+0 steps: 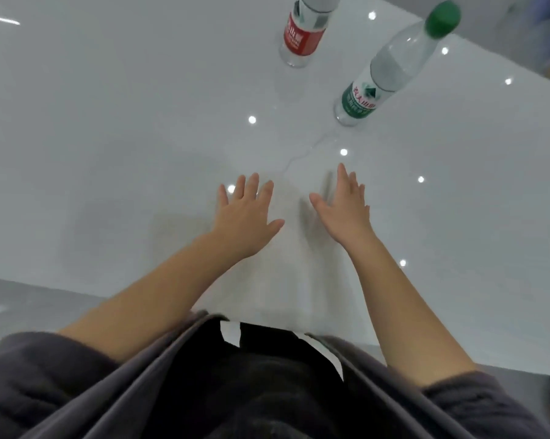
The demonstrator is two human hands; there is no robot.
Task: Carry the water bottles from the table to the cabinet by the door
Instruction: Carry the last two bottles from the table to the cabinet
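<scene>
Both bottles stand upright on the glossy table: the red bottle at the top centre, the green bottle at the upper right. A hurried reach could tip either tall bottle over. The left hand and right hand sit mid-frame, fingers spread flat, empty, seemingly hovering just over the tabletop.

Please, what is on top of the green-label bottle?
A green cap sits on the upright green-label bottle, which stands on the white table. The red-label bottle has its top cut off by the frame, so its cap is unseen.
</scene>
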